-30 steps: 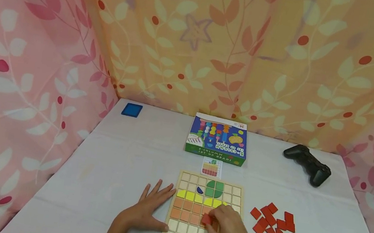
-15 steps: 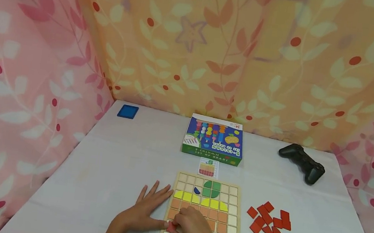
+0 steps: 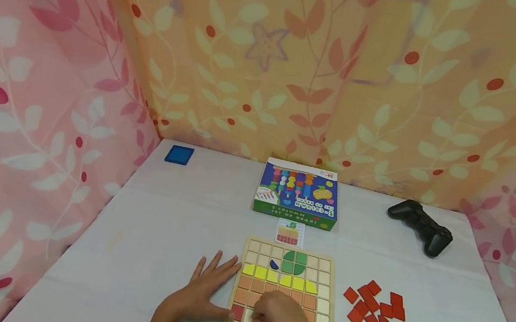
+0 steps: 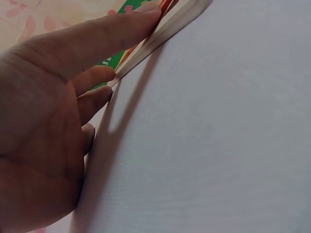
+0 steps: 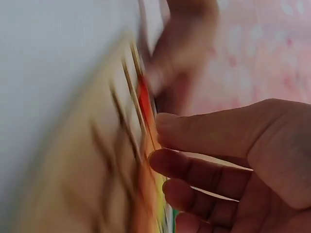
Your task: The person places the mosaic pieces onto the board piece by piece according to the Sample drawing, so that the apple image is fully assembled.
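A wooden grid board (image 3: 323, 306) lies on the white cloth, bearing green pieces (image 3: 294, 262), a dark blue piece (image 3: 274, 265), a yellow row (image 3: 260, 273) and orange squares (image 3: 244, 282). One red square tile (image 3: 237, 312) sits in the leftmost cell below the orange rows. My left hand (image 3: 198, 297) spreads its fingers along the board's left edge, its thumb (image 4: 131, 29) by the red tile. Over the board, just right of that tile, is my right hand (image 3: 283, 319). In the right wrist view its thumb (image 5: 204, 131) and fingers are loosely bent, with nothing visible between them.
Several loose red pieces (image 3: 360, 311) lie right of the board. Beyond it are a small pattern card (image 3: 290, 232) and a bead-set box (image 3: 298, 191). A black game controller (image 3: 419, 226) lies back right, a blue square (image 3: 179, 154) back left. Patterned cloth walls surround the table.
My right hand carried the red tile left and down to the leftmost cell, let it go, then shifted slightly right. The left hand stayed at the board's edge.
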`<state>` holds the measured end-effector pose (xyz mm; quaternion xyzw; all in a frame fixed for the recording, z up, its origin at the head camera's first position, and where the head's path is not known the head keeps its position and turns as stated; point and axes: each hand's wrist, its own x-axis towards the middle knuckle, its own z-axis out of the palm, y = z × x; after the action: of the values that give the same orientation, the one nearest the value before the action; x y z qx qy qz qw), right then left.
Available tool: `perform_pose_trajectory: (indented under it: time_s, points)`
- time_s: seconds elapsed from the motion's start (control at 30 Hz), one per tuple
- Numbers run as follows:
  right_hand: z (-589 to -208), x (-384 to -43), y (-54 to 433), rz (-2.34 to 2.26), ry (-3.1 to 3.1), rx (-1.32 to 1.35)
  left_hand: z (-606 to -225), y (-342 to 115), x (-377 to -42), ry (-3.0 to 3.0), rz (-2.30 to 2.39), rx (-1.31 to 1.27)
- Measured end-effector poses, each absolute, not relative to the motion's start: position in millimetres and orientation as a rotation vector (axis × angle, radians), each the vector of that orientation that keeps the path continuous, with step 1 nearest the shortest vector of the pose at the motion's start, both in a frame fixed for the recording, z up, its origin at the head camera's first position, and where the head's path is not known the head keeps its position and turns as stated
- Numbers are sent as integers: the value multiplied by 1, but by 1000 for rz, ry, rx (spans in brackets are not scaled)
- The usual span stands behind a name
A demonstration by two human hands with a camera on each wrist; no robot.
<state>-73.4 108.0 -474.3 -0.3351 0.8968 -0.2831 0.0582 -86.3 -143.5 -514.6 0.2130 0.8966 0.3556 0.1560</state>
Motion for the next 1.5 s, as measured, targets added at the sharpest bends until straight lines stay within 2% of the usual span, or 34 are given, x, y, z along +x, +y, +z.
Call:
perform_pose_trajectory:
  time_s: [0.27, 0.4, 0.57, 1.5]
  points:
    - [-467, -103, 208, -623, 3008, -123, -515, -141, -85, 2601, 970, 564]
    - [-470, -106, 243, -570, 2958, 66, -516, -142, -84, 2601, 964, 585]
    - [-477, -107, 252, -597, 2931, 64, -515, -142, -83, 2593, 980, 586]
    - [-486, -102, 233, -637, 3044, -16, -511, -138, -85, 2608, 903, 581]
